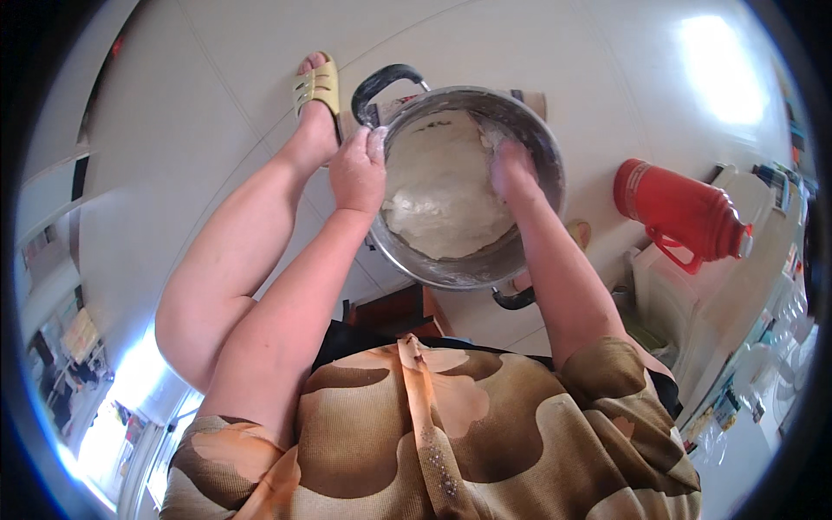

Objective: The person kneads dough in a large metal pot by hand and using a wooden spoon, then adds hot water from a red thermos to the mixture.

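A large steel pot [455, 284] with black handles stands in front of me between my legs. A broad, pale mass of dough [448, 188] fills most of its bottom, its upper face smooth and slightly shiny. My left hand [359, 170] is closed over the left rim, near the far handle [383, 84], with flour on its fingers. Inside the pot, my right hand [512, 166] reaches down between the dough's right edge and the wall. It is blurred and floury, and its fingertips are partly hidden. Dry flour coats the inner wall.
A light printed item [534, 105] lies beneath the pot. To the right is a red thermos flask [679, 211] with its handle towards me, near white furniture [669, 279]. My foot in a yellow slipper [322, 84] rests on the tiled floor [260, 65] at left.
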A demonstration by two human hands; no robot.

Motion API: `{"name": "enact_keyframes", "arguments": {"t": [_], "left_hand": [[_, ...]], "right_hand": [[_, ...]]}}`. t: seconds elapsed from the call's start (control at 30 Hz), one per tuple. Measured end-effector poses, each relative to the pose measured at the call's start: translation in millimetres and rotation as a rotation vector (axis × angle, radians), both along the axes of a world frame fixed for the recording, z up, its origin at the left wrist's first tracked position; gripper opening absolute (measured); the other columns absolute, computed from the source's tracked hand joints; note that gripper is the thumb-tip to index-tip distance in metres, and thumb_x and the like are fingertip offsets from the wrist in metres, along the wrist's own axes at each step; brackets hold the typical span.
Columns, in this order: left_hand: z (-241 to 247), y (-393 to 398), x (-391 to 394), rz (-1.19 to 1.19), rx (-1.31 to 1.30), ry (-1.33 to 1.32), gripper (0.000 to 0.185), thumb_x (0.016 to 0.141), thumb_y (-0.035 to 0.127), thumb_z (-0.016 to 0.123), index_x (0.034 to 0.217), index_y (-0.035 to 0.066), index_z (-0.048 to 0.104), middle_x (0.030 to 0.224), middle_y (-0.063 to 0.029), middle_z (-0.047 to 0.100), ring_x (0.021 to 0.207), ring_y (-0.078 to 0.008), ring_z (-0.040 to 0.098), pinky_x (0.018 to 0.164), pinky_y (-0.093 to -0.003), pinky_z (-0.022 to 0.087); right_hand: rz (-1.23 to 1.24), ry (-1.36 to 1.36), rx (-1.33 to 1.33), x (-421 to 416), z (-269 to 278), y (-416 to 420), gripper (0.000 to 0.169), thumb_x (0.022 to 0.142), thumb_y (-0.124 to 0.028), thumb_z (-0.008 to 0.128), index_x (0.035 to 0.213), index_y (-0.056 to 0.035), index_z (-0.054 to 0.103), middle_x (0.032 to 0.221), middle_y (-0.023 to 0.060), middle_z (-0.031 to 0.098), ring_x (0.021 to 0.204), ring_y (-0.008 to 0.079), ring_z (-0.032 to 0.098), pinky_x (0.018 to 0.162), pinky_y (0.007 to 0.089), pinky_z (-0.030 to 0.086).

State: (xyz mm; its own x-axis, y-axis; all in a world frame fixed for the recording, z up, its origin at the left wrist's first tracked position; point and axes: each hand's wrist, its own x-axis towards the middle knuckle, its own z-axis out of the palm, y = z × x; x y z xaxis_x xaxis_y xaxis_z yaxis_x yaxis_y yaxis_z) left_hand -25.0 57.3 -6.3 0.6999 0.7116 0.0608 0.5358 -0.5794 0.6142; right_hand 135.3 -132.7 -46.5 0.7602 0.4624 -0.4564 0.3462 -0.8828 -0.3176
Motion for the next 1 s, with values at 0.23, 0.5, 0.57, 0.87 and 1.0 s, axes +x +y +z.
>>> {"name": "enact_keyframes", "arguments": {"t": [0.23,0.5,0.57,0.87,1.0], "left_hand": [[7,2,3,0.015,-0.038,-0.010,0.023,0.086,0.023,0.055,0.078,0.001,0.056,0.072,-0.0183,0.059,0.066,-0.0370,0.056,0.058,-0.0438,0.044],[9,-2,10,0.019,-0.048,-0.066,0.022,0.086,0.023,0.053,0.077,0.003,0.056,0.070,-0.0183,0.058,0.066,-0.0377,0.055,0.060,-0.0445,0.043],[8,2,5,0.037,-0.033,-0.061,0.021,0.086,0.022,0.054,0.077,0.003,0.056,0.069,-0.0181,0.057,0.064,-0.0380,0.054,0.058,-0.0443,0.042],[10,1,7,0.026,-0.051,-0.067,0.026,0.086,0.023,0.055,0.072,0.002,0.051,0.065,-0.0185,0.055,0.062,-0.0390,0.052,0.055,-0.0442,0.041],[8,1,7,0.040,-0.085,-0.067,0.027,0.086,0.024,0.055,0.072,0.001,0.052,0.066,-0.0201,0.055,0.063,-0.0400,0.052,0.056,-0.0455,0.040]], "right_hand": [[0.254,0.410,-0.097,-23,39,77,0.030,0.087,-0.017,0.039,0.098,-0.0040,0.063,0.103,0.0210,0.060,0.100,0.0331,0.057,0.083,0.0394,0.047],[0.628,0.278,-0.030,-68,38,64,0.025,0.082,-0.012,0.041,0.088,-0.0021,0.064,0.097,0.0220,0.060,0.093,0.0337,0.059,0.078,0.0411,0.048],[0.318,0.409,0.101,-63,37,63,0.025,0.082,-0.012,0.042,0.089,-0.0010,0.063,0.098,0.0228,0.060,0.092,0.0356,0.059,0.078,0.0411,0.047],[-0.205,0.015,0.164,-17,8,23,0.035,0.085,-0.030,0.050,0.097,0.0008,0.061,0.099,0.0246,0.060,0.094,0.0357,0.058,0.081,0.0428,0.045],[-0.140,0.302,0.115,-23,27,54,0.025,0.084,-0.021,0.049,0.088,0.0000,0.063,0.096,0.0226,0.061,0.093,0.0376,0.058,0.078,0.0415,0.047]]}}
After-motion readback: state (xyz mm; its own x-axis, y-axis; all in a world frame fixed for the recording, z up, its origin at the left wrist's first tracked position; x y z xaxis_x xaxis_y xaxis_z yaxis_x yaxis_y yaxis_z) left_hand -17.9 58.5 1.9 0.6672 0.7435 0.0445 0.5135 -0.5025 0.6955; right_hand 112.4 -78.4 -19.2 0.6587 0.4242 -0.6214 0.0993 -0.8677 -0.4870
